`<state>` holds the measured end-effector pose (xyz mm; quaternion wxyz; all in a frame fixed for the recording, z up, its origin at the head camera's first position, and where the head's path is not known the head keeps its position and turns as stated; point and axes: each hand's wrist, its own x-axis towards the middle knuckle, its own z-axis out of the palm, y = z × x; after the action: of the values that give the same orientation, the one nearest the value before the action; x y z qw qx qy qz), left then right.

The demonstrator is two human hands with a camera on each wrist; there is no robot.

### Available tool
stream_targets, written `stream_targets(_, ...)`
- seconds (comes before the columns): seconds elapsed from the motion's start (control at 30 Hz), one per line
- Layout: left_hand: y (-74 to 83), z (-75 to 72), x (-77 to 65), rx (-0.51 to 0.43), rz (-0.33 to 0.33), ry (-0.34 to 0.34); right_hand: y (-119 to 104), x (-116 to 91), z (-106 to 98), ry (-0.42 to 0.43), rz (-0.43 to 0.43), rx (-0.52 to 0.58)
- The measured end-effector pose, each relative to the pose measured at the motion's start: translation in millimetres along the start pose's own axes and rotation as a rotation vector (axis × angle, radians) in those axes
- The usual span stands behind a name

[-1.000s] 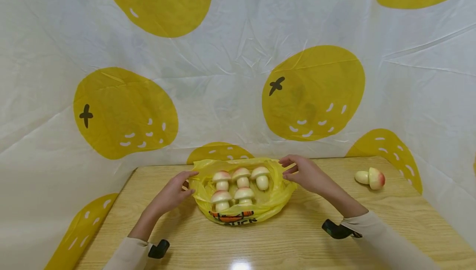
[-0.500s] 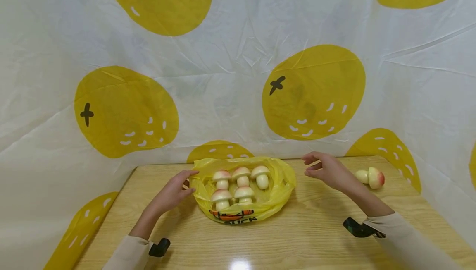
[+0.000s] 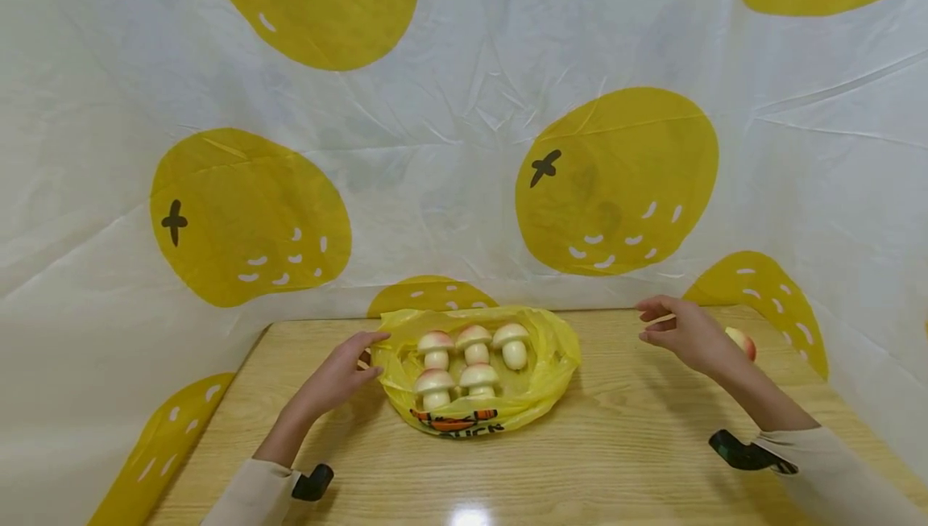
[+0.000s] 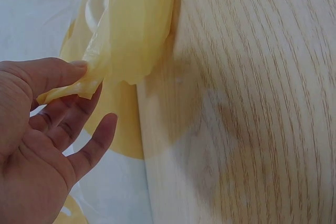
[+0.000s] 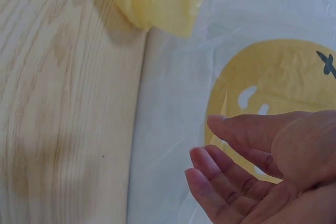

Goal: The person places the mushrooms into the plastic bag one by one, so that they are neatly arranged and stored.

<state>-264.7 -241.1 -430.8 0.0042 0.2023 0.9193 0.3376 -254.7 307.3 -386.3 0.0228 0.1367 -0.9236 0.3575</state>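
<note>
A yellow plastic bag (image 3: 547, 397) stands on the table with its mouth spread wide. Inside it several toy mushrooms (image 3: 478, 378) with cream stems and red-tinged caps lie in two rows. At the bag's left side my left hand (image 3: 341, 374) pinches the rim; the left wrist view shows the thin film (image 4: 131, 30) between thumb and fingers. My right hand (image 3: 685, 338) is off the table to the right of the bag, relaxed fingers holding nothing. Behind its wrist a lone toy mushroom (image 3: 743, 344) shows only its cap, the stem being hidden.
The light wooden table (image 3: 580, 461) ends at the back against a white sheet (image 3: 435, 188) printed with big yellow fruit. More of that sheet hangs at both sides. Black wrist cameras sit at both sleeves.
My right hand has left the bag's right rim and moved right, now overlapping the lone mushroom in the head view. The left hand still pinches the bag's edge.
</note>
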Motion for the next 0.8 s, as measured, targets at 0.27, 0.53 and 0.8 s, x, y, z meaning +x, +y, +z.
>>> stream_targets(0.27,0.2,1.2,-0.5,-0.007,-0.005,-0.002,22.0,-6.8,-9.5,0.069,0.023,-0.061)
stream_targets(0.53,-0.9,1.2,-0.4,0.004,0.007,0.004,35.3,-10.5,-22.2,0.101,0.070,-0.102)
stream_targets(0.8,-1.2,0.4,-0.9,0.009,0.016,0.003,48.5,-15.4,-33.8,0.155,0.083,-0.142)
